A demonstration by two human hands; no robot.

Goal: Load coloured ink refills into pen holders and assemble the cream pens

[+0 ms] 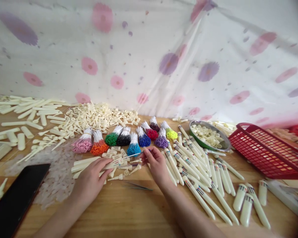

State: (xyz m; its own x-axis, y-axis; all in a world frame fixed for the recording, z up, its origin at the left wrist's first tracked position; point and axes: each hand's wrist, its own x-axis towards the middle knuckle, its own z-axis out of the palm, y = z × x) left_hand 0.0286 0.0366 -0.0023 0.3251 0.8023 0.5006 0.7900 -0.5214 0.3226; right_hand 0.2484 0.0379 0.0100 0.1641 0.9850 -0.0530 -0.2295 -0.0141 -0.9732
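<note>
My left hand (93, 173) is closed on a cream slotted pen part (116, 163), held over the middle of the table. Between the fingertips of my right hand (156, 162) is the dark end of a thin white pen refill (132, 155). The refill's other end reaches toward the slotted part; whether it goes inside, I cannot tell. Behind my hands stand bundles of white refills with coloured tips, among them light blue (134, 145), orange (99, 145) and purple (161, 140). Tweezers (139, 187) lie just below, near loose cream pen pieces (116, 177).
Multicolour pens (196, 165) spread over the right side, before a metal bowl of small cream parts (191, 127) and a red basket (270, 148). Cream parts (96, 115) heap at the back left. Clear plastic pieces (57, 178) and a black phone (20, 195) lie left on the wooden table (129, 215).
</note>
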